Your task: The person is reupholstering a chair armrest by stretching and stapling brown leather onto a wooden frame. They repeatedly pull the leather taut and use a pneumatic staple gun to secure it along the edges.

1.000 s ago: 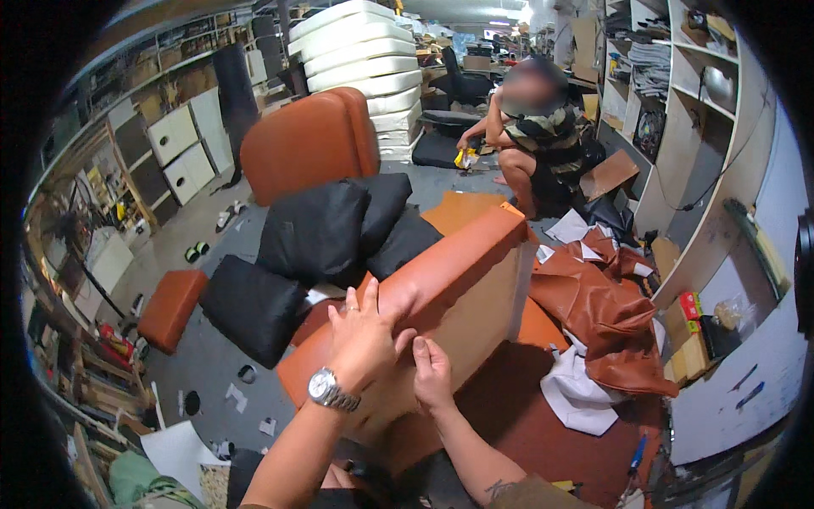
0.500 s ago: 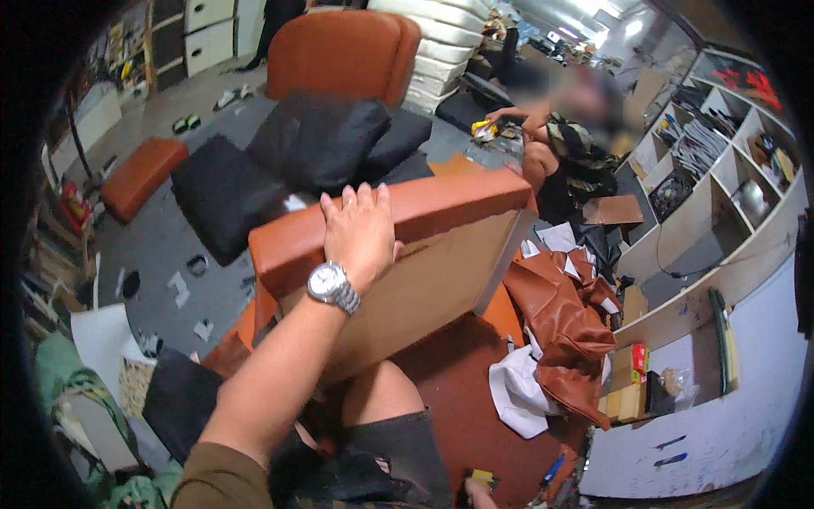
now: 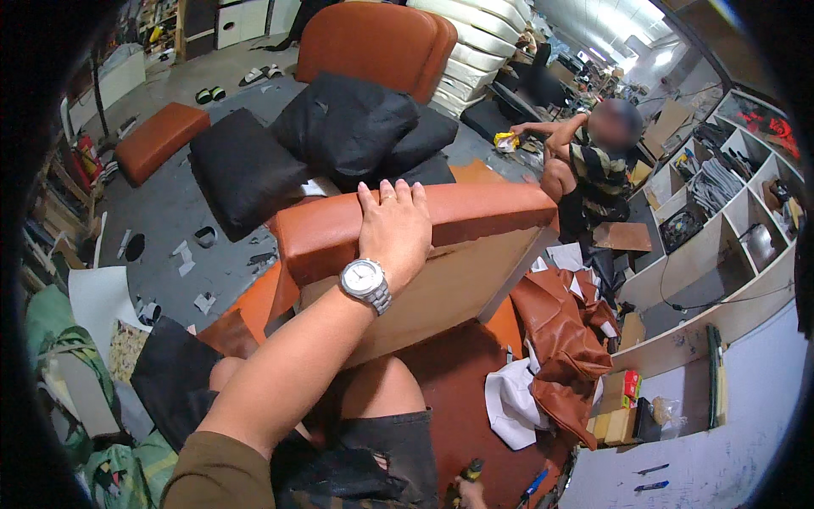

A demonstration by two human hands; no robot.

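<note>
A brown leather-covered padded panel (image 3: 500, 201) stands tilted across my lap, its bare tan board side (image 3: 424, 297) facing me. My left hand (image 3: 394, 233), with a silver watch on the wrist, grips the panel's upper edge, its fingers laid over the leather. At the lower edge of the view my right hand (image 3: 471, 494) is partly cut off, closed around a black and yellow tool (image 3: 473, 469) whose kind I cannot make out. Beside it on the brown surface lies a blue marker-like thing (image 3: 534, 485).
Crumpled brown leather (image 3: 564, 331) and white cloth (image 3: 511, 403) lie to the right. Black cushions (image 3: 339, 127) and a large brown padded piece (image 3: 373, 51) are beyond the panel. A person (image 3: 598, 165) crouches at the far right near white shelving (image 3: 721, 229). Scraps litter the grey floor (image 3: 161, 229).
The view has shifted, so most things sit slightly further right. My right hand and its tool have turned, showing the dark end. The left hand keeps its place on the panel.
</note>
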